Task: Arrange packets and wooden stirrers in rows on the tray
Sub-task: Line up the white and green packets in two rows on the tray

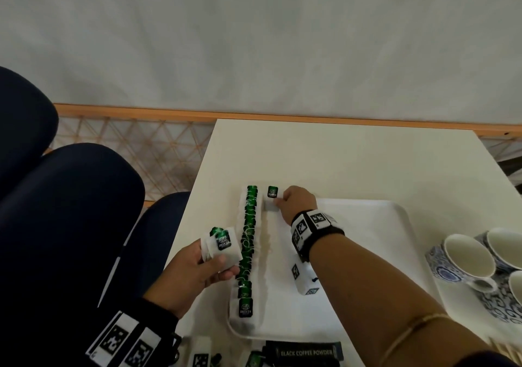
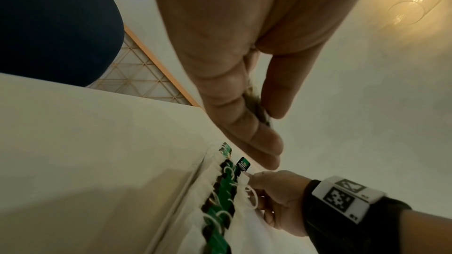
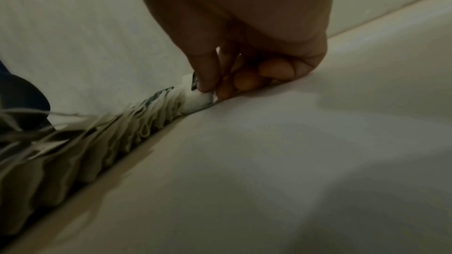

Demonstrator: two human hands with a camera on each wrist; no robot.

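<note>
A lone tea packet (image 1: 272,197) is starting a second row at the tray's (image 1: 367,211) far-left corner, beside the finished row (image 1: 248,242); the right hand's (image 1: 299,201) grip is pinching it. The left hand (image 1: 197,267) is pinching spare packets (image 1: 223,243), likely next to place.

Each wrist carried a black fabric wrist strap. The right wrist strap (image 1: 316,232) bore white blocks printed with black square-pattern markers, and a further white marker block (image 1: 303,277) sat lower on the forearm side. The left wrist strap (image 1: 132,335), near the bottom left, showed two similar white panels with black patterned squares. A thin gold-coloured bangle (image 1: 415,330) ringed the right forearm. The right hand (image 1: 296,201) and left hand (image 1: 195,270) were bare, as was the right forearm. Dark navy trousers (image 1: 65,225) covered the legs at the left.
</note>
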